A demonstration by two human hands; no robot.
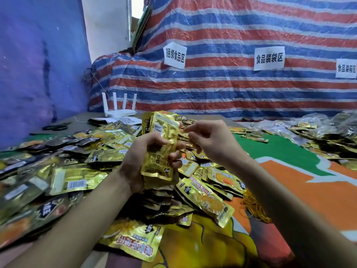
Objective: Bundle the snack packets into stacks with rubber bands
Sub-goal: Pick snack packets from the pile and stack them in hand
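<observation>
Crinkled gold-foil packet stack [162, 140] upright, clamped in the left hand [143, 161] — right hand [210, 141] grip curled, cannot tell on what.

We are holding gold foil snack packets [162, 136] in our left hand [139, 159]; beyond its fingers [175, 156] a red, white and blue striped plastic tarp [231, 93] is hanging.

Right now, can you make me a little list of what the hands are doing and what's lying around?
left hand: grips a stack of gold packets, held upright
right hand: beside the stack, fingertips pinched; anything held is too small to tell
loose packets: heaped over the mat
rubber bands: yellow tangle on the mat by the right forearm
router: white, far left
scissors: left of the router
</observation>
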